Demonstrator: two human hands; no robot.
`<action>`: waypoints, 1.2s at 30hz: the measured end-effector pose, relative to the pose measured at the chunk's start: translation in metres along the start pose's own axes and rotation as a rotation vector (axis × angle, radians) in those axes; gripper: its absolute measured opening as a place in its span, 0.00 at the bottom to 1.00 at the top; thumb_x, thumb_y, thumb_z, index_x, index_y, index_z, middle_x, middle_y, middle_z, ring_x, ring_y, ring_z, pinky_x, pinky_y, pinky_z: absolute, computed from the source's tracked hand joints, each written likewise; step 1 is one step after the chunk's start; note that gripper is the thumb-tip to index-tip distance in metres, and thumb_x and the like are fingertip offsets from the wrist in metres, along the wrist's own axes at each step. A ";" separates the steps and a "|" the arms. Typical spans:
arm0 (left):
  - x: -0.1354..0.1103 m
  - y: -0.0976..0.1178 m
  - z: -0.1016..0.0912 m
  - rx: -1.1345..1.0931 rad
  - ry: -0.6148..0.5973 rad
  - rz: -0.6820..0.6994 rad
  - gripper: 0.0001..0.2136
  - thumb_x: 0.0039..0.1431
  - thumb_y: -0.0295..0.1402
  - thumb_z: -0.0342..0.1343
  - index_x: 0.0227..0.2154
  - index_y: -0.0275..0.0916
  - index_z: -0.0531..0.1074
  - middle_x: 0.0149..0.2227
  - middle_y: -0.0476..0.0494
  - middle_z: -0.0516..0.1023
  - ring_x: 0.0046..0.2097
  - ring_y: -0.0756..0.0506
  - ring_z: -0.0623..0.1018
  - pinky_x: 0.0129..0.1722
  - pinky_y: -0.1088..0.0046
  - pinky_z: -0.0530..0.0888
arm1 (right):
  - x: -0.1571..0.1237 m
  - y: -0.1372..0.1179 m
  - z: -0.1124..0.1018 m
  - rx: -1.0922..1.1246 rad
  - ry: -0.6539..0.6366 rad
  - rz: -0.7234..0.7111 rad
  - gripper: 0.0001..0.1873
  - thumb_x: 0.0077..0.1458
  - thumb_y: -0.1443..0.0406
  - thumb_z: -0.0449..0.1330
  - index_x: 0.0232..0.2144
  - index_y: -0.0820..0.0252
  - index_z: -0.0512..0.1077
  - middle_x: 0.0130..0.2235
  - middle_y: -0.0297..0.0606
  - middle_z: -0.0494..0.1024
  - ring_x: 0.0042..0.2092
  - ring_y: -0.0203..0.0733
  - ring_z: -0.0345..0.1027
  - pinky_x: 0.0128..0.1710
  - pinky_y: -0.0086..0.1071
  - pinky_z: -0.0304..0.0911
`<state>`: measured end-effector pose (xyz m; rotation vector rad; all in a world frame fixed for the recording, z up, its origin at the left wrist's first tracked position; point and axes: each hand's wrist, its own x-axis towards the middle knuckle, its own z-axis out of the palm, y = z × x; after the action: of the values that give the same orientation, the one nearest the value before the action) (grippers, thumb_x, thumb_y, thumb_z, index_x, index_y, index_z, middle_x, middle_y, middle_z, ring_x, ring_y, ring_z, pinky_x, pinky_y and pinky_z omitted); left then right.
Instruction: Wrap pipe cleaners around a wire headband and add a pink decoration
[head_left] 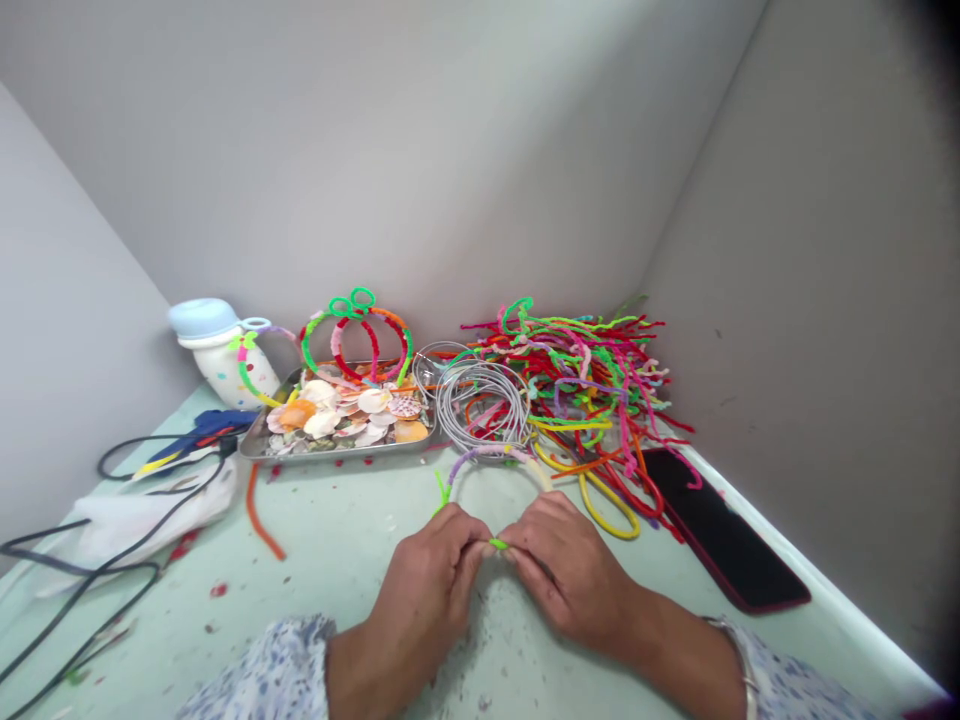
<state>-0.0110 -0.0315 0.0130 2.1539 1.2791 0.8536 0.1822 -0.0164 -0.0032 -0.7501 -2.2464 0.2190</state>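
Note:
Both my hands meet low in the middle of the view, over the table. My left hand (pixel 431 575) pinches one side of a pipe-cleaner ring (pixel 484 453), and my right hand (pixel 566 565) pinches the other. A short bright green piece shows between the two thumbs and fingertips. The ring arches up behind the hands, purple on the left, yellow at the top and pale cream on the right. A light green tuft sticks out beside my left index finger. My fingers hide the near part of the ring.
Behind the hands, a metal tray (pixel 341 455) of shells carries pipe-cleaner rings (pixel 360 325). A wire coil (pixel 480 405) and a pile of pipe cleaners (pixel 577 370) lie to its right. A phone (pixel 727 535) lies far right. Left are a white bottle (pixel 229 365), blue-handled pliers (pixel 210 428) and black cable (pixel 127 560).

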 end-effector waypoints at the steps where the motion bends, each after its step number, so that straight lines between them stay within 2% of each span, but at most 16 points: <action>1: 0.000 0.000 0.000 -0.016 0.000 -0.013 0.10 0.65 0.30 0.46 0.31 0.39 0.71 0.30 0.46 0.72 0.33 0.47 0.73 0.33 0.72 0.68 | 0.000 0.000 0.000 -0.001 0.002 0.000 0.07 0.61 0.70 0.51 0.38 0.60 0.69 0.31 0.37 0.73 0.33 0.41 0.61 0.37 0.38 0.55; 7: 0.002 0.000 0.002 -0.075 -0.010 -0.071 0.09 0.64 0.30 0.48 0.32 0.39 0.73 0.31 0.46 0.74 0.35 0.47 0.74 0.36 0.72 0.69 | 0.000 0.001 0.000 -0.006 0.000 0.004 0.08 0.60 0.71 0.51 0.39 0.60 0.69 0.31 0.38 0.73 0.34 0.42 0.61 0.38 0.38 0.55; 14: 0.003 0.003 -0.001 -0.094 0.016 -0.051 0.10 0.63 0.30 0.49 0.29 0.38 0.73 0.28 0.46 0.73 0.32 0.47 0.74 0.33 0.73 0.69 | 0.000 0.000 0.000 -0.009 0.009 -0.008 0.07 0.60 0.70 0.50 0.37 0.60 0.68 0.30 0.37 0.73 0.33 0.42 0.62 0.37 0.38 0.55; 23: 0.005 0.006 0.002 -0.206 0.074 -0.197 0.08 0.59 0.31 0.54 0.27 0.38 0.75 0.27 0.47 0.76 0.31 0.47 0.74 0.31 0.75 0.69 | 0.003 -0.001 -0.002 0.019 0.040 0.001 0.07 0.60 0.72 0.51 0.37 0.60 0.68 0.30 0.37 0.73 0.33 0.42 0.62 0.36 0.38 0.54; 29: 0.005 0.006 0.001 -0.191 0.061 -0.157 0.09 0.60 0.32 0.52 0.27 0.38 0.73 0.26 0.47 0.74 0.31 0.47 0.73 0.31 0.75 0.68 | 0.003 -0.002 -0.002 0.030 0.032 -0.005 0.08 0.60 0.72 0.51 0.39 0.59 0.68 0.31 0.37 0.73 0.33 0.42 0.62 0.37 0.38 0.55; 36: 0.007 0.005 0.002 -0.184 0.098 -0.191 0.08 0.59 0.33 0.53 0.29 0.38 0.76 0.27 0.46 0.75 0.30 0.47 0.74 0.29 0.75 0.67 | 0.004 -0.003 -0.003 0.013 0.067 0.012 0.07 0.59 0.72 0.51 0.37 0.59 0.68 0.29 0.37 0.72 0.32 0.42 0.61 0.35 0.37 0.54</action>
<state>-0.0038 -0.0281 0.0165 1.8347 1.3719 0.9661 0.1809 -0.0166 0.0017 -0.7531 -2.1756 0.2103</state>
